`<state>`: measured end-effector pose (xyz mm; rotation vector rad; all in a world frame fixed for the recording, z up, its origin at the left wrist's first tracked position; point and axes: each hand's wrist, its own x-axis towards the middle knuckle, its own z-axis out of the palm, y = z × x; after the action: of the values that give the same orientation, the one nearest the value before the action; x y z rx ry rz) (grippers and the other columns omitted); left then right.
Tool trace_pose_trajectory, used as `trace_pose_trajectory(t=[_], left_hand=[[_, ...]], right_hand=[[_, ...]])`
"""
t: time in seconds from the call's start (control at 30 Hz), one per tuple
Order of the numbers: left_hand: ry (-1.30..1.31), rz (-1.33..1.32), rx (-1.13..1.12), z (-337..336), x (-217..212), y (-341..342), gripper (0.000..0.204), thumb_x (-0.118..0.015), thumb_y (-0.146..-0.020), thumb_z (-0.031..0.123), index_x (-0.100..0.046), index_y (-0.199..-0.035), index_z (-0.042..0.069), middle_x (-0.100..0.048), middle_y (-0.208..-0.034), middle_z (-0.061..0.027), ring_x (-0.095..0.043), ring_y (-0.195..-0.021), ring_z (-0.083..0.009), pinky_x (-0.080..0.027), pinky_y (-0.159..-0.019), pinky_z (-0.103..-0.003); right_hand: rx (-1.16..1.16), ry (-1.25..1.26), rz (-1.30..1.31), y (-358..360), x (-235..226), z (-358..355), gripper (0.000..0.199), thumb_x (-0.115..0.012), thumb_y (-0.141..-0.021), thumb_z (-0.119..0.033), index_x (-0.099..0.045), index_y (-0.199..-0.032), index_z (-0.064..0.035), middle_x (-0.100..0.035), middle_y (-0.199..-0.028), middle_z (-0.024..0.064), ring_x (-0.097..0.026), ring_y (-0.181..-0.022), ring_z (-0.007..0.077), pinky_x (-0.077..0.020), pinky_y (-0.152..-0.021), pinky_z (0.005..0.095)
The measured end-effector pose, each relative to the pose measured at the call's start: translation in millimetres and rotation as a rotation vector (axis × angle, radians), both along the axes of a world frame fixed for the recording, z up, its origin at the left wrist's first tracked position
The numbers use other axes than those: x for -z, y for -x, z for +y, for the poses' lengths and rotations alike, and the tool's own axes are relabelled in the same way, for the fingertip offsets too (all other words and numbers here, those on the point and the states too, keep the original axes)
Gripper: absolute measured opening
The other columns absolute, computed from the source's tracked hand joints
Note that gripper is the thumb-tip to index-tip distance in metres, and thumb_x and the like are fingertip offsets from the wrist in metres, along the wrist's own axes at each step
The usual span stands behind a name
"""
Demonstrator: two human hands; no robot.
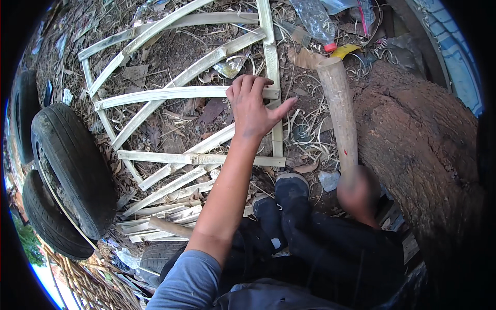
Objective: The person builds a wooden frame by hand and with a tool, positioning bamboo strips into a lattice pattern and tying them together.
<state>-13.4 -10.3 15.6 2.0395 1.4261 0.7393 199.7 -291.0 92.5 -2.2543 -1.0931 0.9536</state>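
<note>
My left hand [251, 106] rests over the right end of a pale split-wood strip [170, 94], with its thumb stretched away and its fingers bent over the strip. That strip belongs to a flat lattice frame of crossed strips on the ground, whose upright side strip [270, 57] runs beside my fingertips. My right hand [360, 199], blurred, is closed around the narrow lower end of a thick wooden club [338, 108]. The club's wider end points away from me. Whether the left fingers press on the strip cannot be made out.
A large log [413, 139] lies at the right. Worn tyres [75, 165] stand at the left, with more strips [155, 222] piled near my shoes [292, 192]. A plastic bottle [315, 23], a yellow leaf [345, 51] and curly shavings litter the soil.
</note>
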Motion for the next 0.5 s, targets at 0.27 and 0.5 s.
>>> trace_pose_trajectory(t=[0.27,0.5], left_hand=[[0.168,0.482,0.133,41,-13,-65,0.025,-0.074,-0.078,0.034,-0.075,-0.079,0.009,-0.068,-0.089,-0.0112,-0.057,-0.099,-0.0292,-0.034,-0.091,-0.045],[0.393,-0.285,0.187,51,-72,-70,0.022,-0.07,-0.088,0.028,-0.077,-0.089,0.008,-0.072,-0.08,-0.01,-0.064,-0.072,-0.0223,-0.04,-0.09,-0.04]], right_hand=[[-0.01,-0.04,0.036,2,0,3,0.049,-0.075,-0.069,-0.016,-0.053,-0.11,-0.001,-0.063,-0.09,0.0156,-0.065,-0.085,0.0247,-0.0509,-0.079,0.038],[0.12,-0.075,0.167,-4,6,-18,0.057,-0.073,-0.072,-0.011,-0.049,-0.121,0.0051,-0.063,-0.101,0.0162,-0.063,-0.096,0.0232,-0.0487,-0.088,0.0368]])
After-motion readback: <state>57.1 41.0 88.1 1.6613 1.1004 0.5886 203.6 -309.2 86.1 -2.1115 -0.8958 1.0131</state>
